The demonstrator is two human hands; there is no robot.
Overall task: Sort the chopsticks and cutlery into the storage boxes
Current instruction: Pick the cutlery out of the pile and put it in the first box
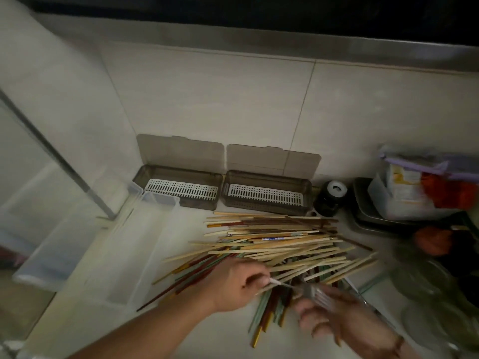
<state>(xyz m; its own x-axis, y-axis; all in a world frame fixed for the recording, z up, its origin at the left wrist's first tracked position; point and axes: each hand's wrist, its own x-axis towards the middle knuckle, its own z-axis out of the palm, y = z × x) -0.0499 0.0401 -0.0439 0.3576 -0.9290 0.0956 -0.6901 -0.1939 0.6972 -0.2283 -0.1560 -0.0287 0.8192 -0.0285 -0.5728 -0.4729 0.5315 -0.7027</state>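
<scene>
A dark jar with a white cap (332, 198) stands at the right of centre on the pale countertop (207, 332). Further right, a metal tray (368, 218) bears a clear plastic container (388, 200) of packets. Glass lids or bowls (425, 286), blurred, sit at lower right. The tiled wall (207, 99) fills the upper frame.

Big messy pile of chopsticks (274, 244) on the counter, mostly pale wood plus some green and dark red. A metal fork (315, 292) sits at its near edge. Two smoky storage boxes (178, 187) (267, 194) behind, lids up, white slotted trays inside.
</scene>
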